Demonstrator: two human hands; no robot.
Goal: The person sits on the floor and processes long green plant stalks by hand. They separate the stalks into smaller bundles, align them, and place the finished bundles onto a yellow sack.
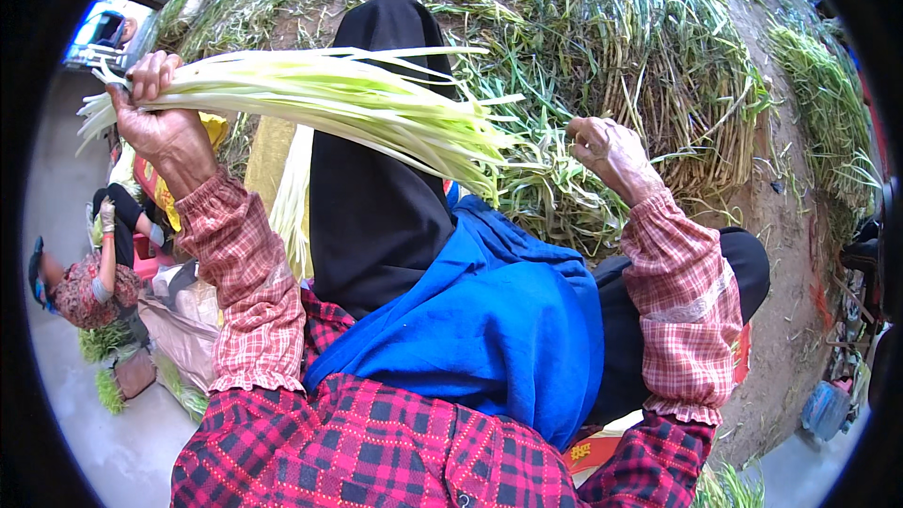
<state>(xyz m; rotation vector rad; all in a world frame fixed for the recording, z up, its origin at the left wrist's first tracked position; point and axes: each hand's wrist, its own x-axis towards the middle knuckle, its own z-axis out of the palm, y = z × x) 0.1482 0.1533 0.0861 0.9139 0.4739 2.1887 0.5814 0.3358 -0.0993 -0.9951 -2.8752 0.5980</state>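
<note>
My left hand (169,130) grips a bundle of pale yellow-green blanched chives (331,95) near its white stem ends. The bundle stretches right across my raised knee in black trousers (374,226), its leaf tips loose and slightly drooping. To the right of those tips, my right hand (610,152) is apart from the bundle, its fingers curled together. No thing shows clearly in it. Behind that hand lies a large heap of green and withered leafy stalks (677,77). More pale stems (291,204) lie on a yellowish surface (268,148) left of my knee.
A blue cloth (487,317) covers my lap. At the left sits another person (95,286) with a gloved hand, near a pink stool (146,257) and sacking (180,328). Another green heap (822,99) and a blue plastic container (825,409) are at the right.
</note>
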